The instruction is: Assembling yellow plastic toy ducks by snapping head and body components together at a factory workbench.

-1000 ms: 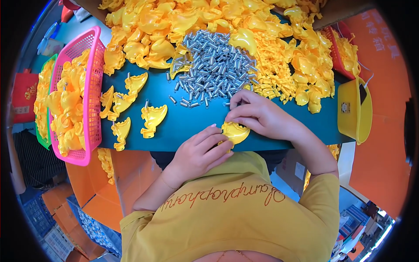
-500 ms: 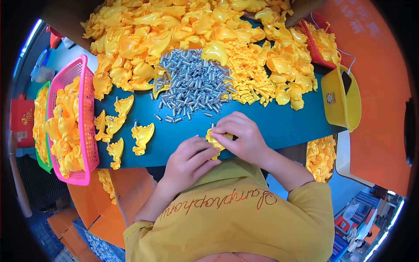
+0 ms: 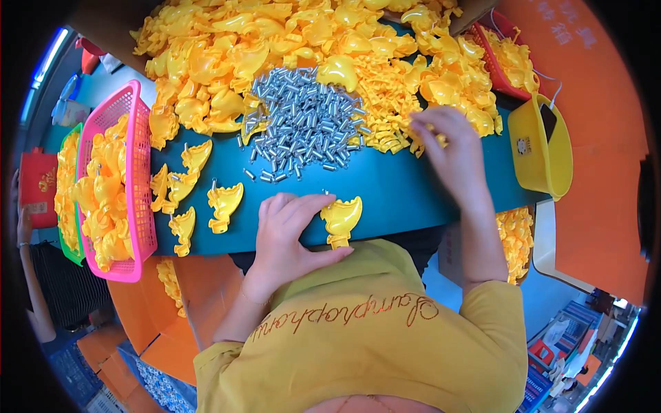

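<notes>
My left hand [image 3: 292, 230] is at the table's front edge, thumb and forefinger at opposite ends of a curved yellow plastic shell [image 3: 343, 219]. A small metal pin shows at the shell's top, by the forefinger. My right hand [image 3: 451, 148] is bent over the right side of a heap of small yellow plastic pieces [image 3: 389, 103]. Its thumb and fingertips are drawn together; whatever is between them is too small to make out. Left of centre lie several yellow shells with metal pins, one of them a single shell [image 3: 224, 205]. Behind the hands is a pile of small silver metal cylinders [image 3: 303, 124].
Large yellow shells [image 3: 206, 62] are heaped across the back of the green table [image 3: 275, 230]. A pink basket [image 3: 142, 186] of yellow parts stands left, beside a green basket [image 3: 72, 255]. On the right are a yellow bin [image 3: 527, 165] and a red basket [image 3: 499, 79]. Another person's arm [image 3: 31, 268] shows far left.
My right hand has left the shell and moved right and away to the small yellow pieces. My left hand stays with the shell, its fingers spread wider. Another person's arm has appeared at far left.
</notes>
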Demonstrator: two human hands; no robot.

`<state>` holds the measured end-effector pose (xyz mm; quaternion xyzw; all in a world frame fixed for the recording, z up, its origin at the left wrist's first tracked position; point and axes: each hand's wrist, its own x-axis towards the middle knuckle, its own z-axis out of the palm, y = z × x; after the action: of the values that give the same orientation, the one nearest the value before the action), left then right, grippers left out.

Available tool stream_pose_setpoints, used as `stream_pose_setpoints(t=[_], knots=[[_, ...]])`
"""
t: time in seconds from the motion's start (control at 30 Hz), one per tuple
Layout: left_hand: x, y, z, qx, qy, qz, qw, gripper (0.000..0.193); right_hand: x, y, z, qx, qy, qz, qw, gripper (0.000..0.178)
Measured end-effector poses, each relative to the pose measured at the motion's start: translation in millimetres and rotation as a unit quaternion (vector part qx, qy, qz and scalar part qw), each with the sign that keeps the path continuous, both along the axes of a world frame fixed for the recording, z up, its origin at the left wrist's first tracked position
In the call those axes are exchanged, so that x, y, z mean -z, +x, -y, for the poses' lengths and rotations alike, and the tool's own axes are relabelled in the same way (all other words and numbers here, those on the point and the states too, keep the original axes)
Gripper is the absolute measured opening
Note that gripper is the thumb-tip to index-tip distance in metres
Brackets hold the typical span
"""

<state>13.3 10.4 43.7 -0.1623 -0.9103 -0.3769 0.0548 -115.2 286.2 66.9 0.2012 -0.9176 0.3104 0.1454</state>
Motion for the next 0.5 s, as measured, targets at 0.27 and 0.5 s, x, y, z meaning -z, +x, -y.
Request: stream_pose_setpoints(t=[0.27, 0.5], knots=[[-2, -2, 0, 0.014, 0.008, 0.022, 1.0, 0.076, -17, 7, 11, -0.07, -0.041, 0.037, 0.996, 0.014], [-2, 4, 3, 0.006, 0.01, 0.025, 1.0, 0.076, -36, -26, 16, -0.055, -0.108, 0.036, 0.992, 0.013]])
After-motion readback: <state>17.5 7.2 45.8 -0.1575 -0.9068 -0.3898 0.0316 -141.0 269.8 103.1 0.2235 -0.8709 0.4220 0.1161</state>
